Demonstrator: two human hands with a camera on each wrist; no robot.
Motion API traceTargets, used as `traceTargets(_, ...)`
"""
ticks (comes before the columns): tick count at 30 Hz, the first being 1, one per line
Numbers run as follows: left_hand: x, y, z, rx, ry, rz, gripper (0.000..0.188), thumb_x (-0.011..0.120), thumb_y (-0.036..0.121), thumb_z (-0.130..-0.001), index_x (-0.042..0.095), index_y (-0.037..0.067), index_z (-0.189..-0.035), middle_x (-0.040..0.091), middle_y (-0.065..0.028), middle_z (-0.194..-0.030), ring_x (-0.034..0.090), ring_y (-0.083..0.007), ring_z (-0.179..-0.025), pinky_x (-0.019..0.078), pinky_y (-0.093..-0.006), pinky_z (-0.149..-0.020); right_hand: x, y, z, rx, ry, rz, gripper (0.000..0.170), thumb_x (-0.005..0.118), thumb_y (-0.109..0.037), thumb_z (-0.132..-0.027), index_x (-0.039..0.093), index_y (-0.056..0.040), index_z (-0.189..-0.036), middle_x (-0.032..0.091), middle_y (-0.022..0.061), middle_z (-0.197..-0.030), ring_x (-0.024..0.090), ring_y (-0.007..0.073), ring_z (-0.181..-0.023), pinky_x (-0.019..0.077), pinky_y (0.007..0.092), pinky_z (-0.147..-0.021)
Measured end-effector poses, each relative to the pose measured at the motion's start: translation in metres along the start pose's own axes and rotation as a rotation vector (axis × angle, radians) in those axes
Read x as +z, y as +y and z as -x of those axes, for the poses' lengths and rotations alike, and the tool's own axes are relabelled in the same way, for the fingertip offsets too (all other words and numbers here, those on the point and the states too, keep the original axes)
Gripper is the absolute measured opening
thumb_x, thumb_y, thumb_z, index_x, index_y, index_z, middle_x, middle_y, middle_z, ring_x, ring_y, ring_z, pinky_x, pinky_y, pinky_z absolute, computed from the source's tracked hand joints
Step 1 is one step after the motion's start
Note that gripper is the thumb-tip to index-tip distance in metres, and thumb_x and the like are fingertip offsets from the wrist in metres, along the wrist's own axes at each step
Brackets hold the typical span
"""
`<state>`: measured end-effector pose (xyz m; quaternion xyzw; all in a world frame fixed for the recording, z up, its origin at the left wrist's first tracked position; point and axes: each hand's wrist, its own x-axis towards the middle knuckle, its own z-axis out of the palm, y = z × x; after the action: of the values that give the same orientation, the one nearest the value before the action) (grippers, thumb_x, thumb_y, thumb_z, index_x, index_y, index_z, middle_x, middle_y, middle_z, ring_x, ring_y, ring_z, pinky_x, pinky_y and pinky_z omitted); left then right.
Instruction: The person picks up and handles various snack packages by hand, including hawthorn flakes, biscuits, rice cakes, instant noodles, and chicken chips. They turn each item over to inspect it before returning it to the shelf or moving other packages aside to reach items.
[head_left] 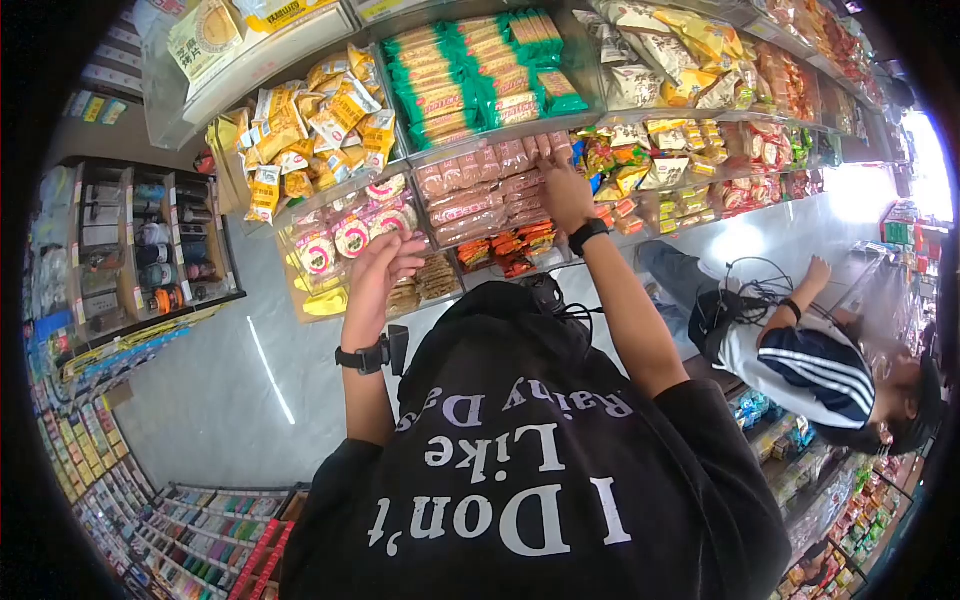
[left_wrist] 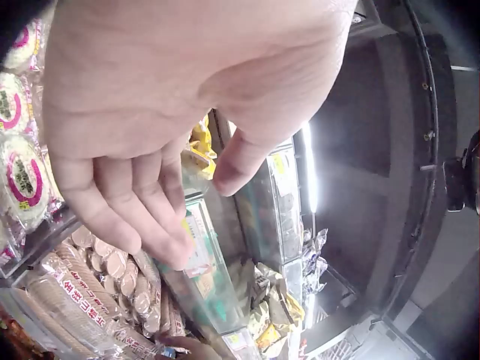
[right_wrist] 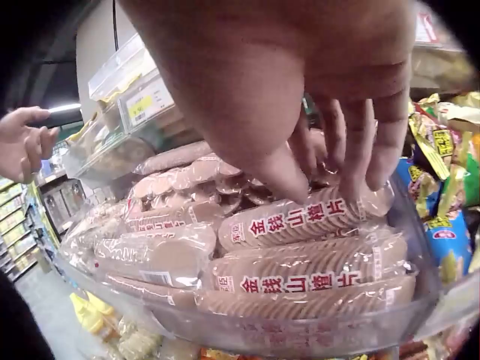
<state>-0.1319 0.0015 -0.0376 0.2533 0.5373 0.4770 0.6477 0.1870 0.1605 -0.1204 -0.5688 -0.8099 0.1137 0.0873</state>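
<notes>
Rolls of brown hawthorn slices (right_wrist: 289, 223) in clear wrappers with red lettering fill a clear plastic bin (right_wrist: 360, 330) at the middle of the shelf. My right hand (head_left: 567, 190) reaches into its right side. In the right wrist view its fingers (right_wrist: 365, 154) point down onto the rolls, the fingertips right at the upper packets. My left hand (head_left: 385, 268) hovers in front of round white snacks in pink-marked wrappers (head_left: 352, 237), left of the hawthorn bin. Its fingers (left_wrist: 154, 214) are loosely bent, with nothing between them.
Green-wrapped packs (head_left: 435, 85) and yellow snack bags (head_left: 310, 125) stand in bins behind. Colourful packets (right_wrist: 450, 236) adjoin the hawthorn bin on the right. Another person (head_left: 810, 365) stands in the aisle to my right. A dark display rack (head_left: 155, 250) is at the left.
</notes>
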Motion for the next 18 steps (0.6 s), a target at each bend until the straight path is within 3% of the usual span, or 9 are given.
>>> traceTargets(2,0.0,-0.004,0.007,0.016,0.028,0.006,0.033,0.055,0.025,-0.105,0.062,0.0,-0.125,0.073,-0.0139,-0.114,0.071,-0.0163,-0.093,0.0522,-0.027,-0.081,0.016,0.008,0.0,-0.022,0.05,0.041,0.052,0.065,-0.01,-0.085,0.055,-0.0043,-0.135,0.058,0.0151,-0.127,0.068,0.0398,-0.095,0.0578,0.048,-0.077)
traceTargets(5,0.002,-0.011,0.016,0.029,0.054,0.047,0.034,0.056,0.026,-0.105,0.062,0.0,-0.126,0.073,-0.0139,-0.114,0.071,-0.0165,-0.093,0.052,-0.0274,-0.082,0.009,0.005,0.007,0.002,-0.039,0.063,0.046,0.065,-0.01,-0.085,0.055,-0.0038,-0.129,0.057,0.0149,-0.128,0.068,0.0393,-0.095,0.0581,0.0477,-0.077)
traceTargets(6,0.004,-0.013,0.018,0.021,0.067,0.054,0.035,0.056,0.027,-0.105,0.06,0.0,-0.126,0.073,-0.0143,-0.114,0.071,-0.0167,-0.093,0.0518,-0.0274,-0.082,0.012,0.007,0.009,-0.017,0.015,0.035,0.038,0.066,-0.01,-0.084,0.054,-0.0039,-0.12,0.057,0.0155,-0.129,0.068,0.0385,-0.099,0.0583,0.0478,-0.077)
traceTargets(9,0.013,-0.019,0.02,-0.011,0.1,0.07,0.035,0.056,0.027,-0.105,0.06,0.0,-0.126,0.073,-0.0147,-0.113,0.07,-0.0169,-0.092,0.0517,-0.0276,-0.083,0.017,0.016,0.01,-0.062,0.035,0.031,0.036,0.066,-0.009,-0.082,0.054,-0.0045,-0.116,0.056,0.0154,-0.13,0.066,0.0379,-0.105,0.0584,0.0475,-0.077)
traceTargets(12,0.03,-0.019,0.016,0.016,0.093,0.091,0.036,0.056,0.027,-0.105,0.059,-0.001,-0.126,0.073,-0.0146,-0.113,0.07,-0.0167,-0.091,0.0517,-0.0279,-0.082,0.014,0.021,0.004,-0.052,-0.056,0.058,0.042,0.066,-0.007,-0.082,0.053,-0.0044,-0.122,0.055,0.015,-0.134,0.065,0.0374,-0.108,0.0587,0.0465,-0.079)
traceTargets(16,0.057,-0.02,0.007,0.034,0.093,0.059,0.03,0.056,0.026,-0.104,0.061,0.003,-0.122,0.072,-0.014,-0.114,0.069,-0.019,-0.092,0.053,-0.0309,-0.084,0.018,0.031,0.006,-0.108,-0.003,0.035,0.04,0.063,-0.003,-0.083,0.053,-0.0033,-0.122,0.05,0.0161,-0.145,0.067,0.0363,-0.105,0.0595,0.0444,-0.079)
traceTargets(18,0.074,-0.021,0.004,0.026,0.098,0.022,0.03,0.057,0.026,-0.104,0.061,0.003,-0.122,0.072,-0.0138,-0.113,0.069,-0.0187,-0.092,0.0527,-0.0304,-0.084,0.017,0.034,0.011,-0.119,-0.031,0.0,0.041,0.063,-0.003,-0.083,0.052,-0.0029,-0.123,0.052,0.0157,-0.14,0.069,0.0361,-0.102,0.0597,0.0444,-0.078)
